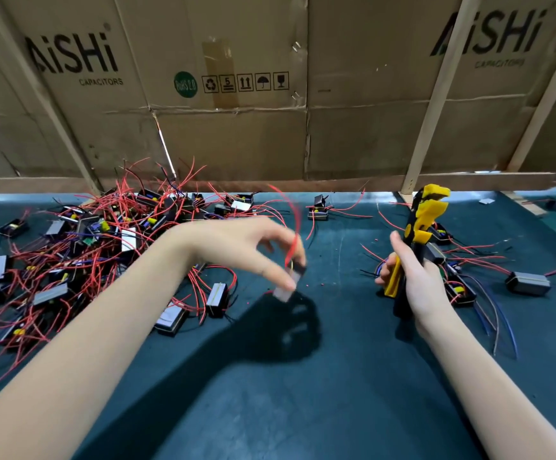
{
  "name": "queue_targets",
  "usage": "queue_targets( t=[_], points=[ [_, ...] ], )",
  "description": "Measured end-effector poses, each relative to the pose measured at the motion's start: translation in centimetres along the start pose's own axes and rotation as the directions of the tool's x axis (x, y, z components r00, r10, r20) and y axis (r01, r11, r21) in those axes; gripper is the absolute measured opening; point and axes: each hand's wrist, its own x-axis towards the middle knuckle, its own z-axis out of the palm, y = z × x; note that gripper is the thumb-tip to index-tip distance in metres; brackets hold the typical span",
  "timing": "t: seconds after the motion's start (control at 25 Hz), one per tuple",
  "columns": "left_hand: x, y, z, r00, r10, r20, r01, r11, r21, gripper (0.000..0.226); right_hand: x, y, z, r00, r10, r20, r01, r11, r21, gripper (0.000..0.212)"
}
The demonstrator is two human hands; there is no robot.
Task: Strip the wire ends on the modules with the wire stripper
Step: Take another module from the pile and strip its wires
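The left hand (253,250) pinches a blurred module (291,280) by its fingertips above the bench (303,393). At 3 o'clock, the right hand (416,277) grips the upright yellow-black wire stripper (419,224).

I am looking at a small electronics assembly workshop: a green-matted table (303,393) heaped with wired modules (80,240), backed by flattened capacitor cartons (230,134) serving as a wall.

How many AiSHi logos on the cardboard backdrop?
2. One AiSHi logo is printed on the upper-left panel of the cardboard; the second logo is on the upper-right panel. More may lie outside the frame.
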Motion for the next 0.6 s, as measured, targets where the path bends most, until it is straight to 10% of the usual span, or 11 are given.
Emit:
queue_targets(
  t=[0.16,0.28,0.44,0.6],
  points=[
    [5.6,-0.7,-2.3,0.95,-0.103,-0.294,0.083,0.993,-0.082,0.026,0.1,-0.1,0.0,1.0,0.012,-0.002,-0.012,1.0,0.0,0.059],
    [10.3,-1.7,-3.0,0.74,-0.301,-0.601,0.324,0.943,-0.073,0.053,0.2,-0.1,-0.2,1.0,0.021,0.004,-0.021,1.0,0.006,0.06],
    [8.6,-4.5,-2.8,0.696,-0.446,-0.563,0.547,0.837,0.014,0.042,0.4,0.1,-0.2,1.0,0.025,0.01,-0.025,0.999,0.021,0.059],
    [1.0,-5.7,-0.4,0.836,-0.462,-0.296,0.499,0.864,0.059,0.038,0.4,0.2,0.0,1.0,0.015,0.026,-0.015,1.0,-0.015,0.061]
  ],
)
